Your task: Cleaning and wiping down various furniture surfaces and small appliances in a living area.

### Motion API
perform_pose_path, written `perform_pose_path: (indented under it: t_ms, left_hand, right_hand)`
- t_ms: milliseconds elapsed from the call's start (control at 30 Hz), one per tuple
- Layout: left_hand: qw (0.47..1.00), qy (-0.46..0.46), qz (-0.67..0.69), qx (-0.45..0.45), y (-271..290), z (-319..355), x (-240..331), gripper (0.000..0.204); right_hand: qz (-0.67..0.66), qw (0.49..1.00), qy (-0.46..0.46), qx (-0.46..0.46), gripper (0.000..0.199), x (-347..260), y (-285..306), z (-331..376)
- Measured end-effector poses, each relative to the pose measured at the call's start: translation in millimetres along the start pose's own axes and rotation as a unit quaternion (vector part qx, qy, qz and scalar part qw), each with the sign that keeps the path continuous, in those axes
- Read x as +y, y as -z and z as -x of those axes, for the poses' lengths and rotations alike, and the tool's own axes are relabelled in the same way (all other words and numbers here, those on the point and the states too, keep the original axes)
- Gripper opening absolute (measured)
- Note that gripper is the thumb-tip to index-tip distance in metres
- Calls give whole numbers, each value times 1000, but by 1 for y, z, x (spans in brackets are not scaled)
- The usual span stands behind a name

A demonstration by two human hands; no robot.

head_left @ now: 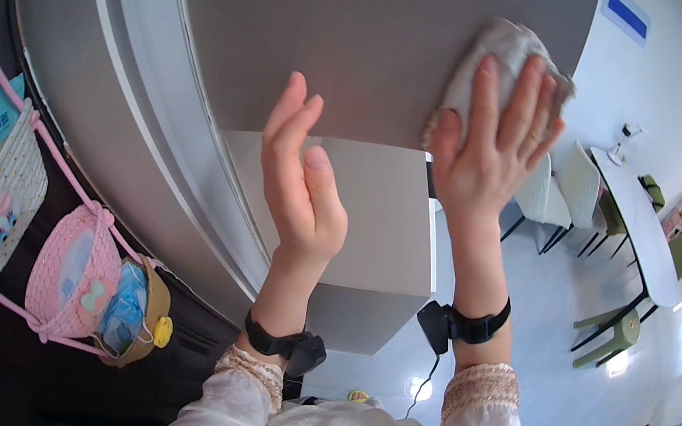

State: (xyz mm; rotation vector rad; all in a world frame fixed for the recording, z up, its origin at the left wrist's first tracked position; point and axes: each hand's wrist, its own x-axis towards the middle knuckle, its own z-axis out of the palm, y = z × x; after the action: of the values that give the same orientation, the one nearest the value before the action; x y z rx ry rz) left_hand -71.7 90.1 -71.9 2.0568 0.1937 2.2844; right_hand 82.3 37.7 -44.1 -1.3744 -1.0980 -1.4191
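With its fingers stretched out, my right hand (492, 147) presses a crumpled pale grey cloth (508, 40) against the right side of an upright grey panel (368, 32). Part of the cloth bulges out past the fingertips and over the panel's right edge. My left hand (302, 181) is raised in front of the panel's lower edge, fingers loosely bent and apart, holding nothing. Both wrists wear black bands with a small box on them.
Below the panel a grey box-shaped cabinet (358, 216) juts out. Woven baskets (72, 274) hang from a pink cord at left. Across the floor at right stand a long white table (639, 222), chairs (542, 195) and a green stool (618, 338).
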Motion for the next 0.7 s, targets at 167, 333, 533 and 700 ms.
perform_pose_path:
  t_ms: [167,333,533,700]
  left_hand:
    - [997,-2,-73,-40,13,13,5,33]
    - [997,48,-63,-7,39,18,13,36]
    - [996,24,-52,65,74,17,15,42]
    - [988,36,-97,115,118,17,23,42]
  right_hand:
    - [19,999,-38,26,45,13,1,13]
    - [-20,996,-48,68,37,12,-5,23]
    - [-231,963,-10,136,30,-28,-16,8]
    - [-419,884,89,188,30,-130,-8,-73]
